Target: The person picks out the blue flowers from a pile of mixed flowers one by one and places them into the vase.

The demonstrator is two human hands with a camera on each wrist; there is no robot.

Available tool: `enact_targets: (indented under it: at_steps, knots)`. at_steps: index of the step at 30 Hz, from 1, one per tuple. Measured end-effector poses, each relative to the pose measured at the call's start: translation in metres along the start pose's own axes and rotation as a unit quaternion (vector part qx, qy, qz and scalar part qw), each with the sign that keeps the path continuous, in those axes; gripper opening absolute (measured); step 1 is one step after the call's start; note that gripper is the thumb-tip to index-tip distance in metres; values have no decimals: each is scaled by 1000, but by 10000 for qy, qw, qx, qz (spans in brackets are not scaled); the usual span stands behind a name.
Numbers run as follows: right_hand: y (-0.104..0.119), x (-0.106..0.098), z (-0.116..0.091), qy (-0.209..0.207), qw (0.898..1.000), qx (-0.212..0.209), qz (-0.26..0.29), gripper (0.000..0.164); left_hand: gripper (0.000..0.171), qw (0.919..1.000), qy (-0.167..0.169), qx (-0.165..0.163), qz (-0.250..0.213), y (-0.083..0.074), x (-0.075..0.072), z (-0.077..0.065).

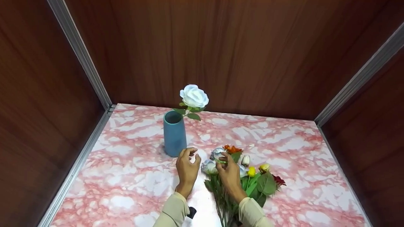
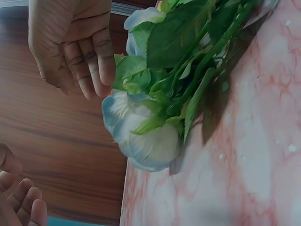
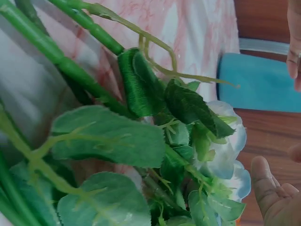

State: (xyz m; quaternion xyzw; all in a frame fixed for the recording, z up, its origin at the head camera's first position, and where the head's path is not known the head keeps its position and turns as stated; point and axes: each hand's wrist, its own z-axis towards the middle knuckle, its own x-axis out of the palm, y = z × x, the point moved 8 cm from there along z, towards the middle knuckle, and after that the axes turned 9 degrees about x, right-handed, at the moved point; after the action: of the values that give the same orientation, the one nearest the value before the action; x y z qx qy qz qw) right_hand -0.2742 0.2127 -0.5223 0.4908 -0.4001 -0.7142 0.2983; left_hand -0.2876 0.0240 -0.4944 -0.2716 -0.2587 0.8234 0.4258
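- Loose flowers (image 1: 254, 186) of mixed colours are found lying on the tabletop (image 1: 296, 164) at the lower centre of the frame, with stems (image 1: 220, 201) running toward the bottom edge.
- A blue vase (image 1: 175, 138) is noted upright, left of centre; one white rose (image 1: 194, 96) is carried in it, leaning right above the rim.
- The flowers appear artificial; each is judged light, with a fairly stiff stem and soft petals that could be creased if squeezed.
- Hold is best taken on the bare stem below the leaves, which are judged liable to snag on neighbouring stems.
- The vase is judged smooth and possibly slippery; its body is best steadied low down.
- Left hand (image 1: 187, 167): located near the vase's lower right; fingers loosely bent, a moderate gap in the grip, nothing held. Contact with the vase cannot be confirmed.
- Right hand (image 1: 230, 173): located over the blooms; grip partly spread, nothing seen held. Whether petals are touched cannot be told.
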Motion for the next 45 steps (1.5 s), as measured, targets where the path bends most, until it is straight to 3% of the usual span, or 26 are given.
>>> enact_targets:
  at_steps: [10,19,25,33,45]
  knots:
    - [-12,-5,-7,-60,9999,128,89,41,16,9992,369,-139,-83,2,11,-11]
    - [-21,-10,-13,-78,9999,145,42,37,16,9996,294,37,-47,1,14,-22]
    - [-25,-12,-15,-142,9998,90,-75,35,16,9992,377,-76,-77,2,17,-30]
    - [-31,-13,-20,-194,9990,46,-391,31,16,9985,520,-168,-43,1,25,-40]
    - [-35,-11,-29,-151,9930,-201,-1153,22,19,9960,829,-342,-13,-2,35,-64]
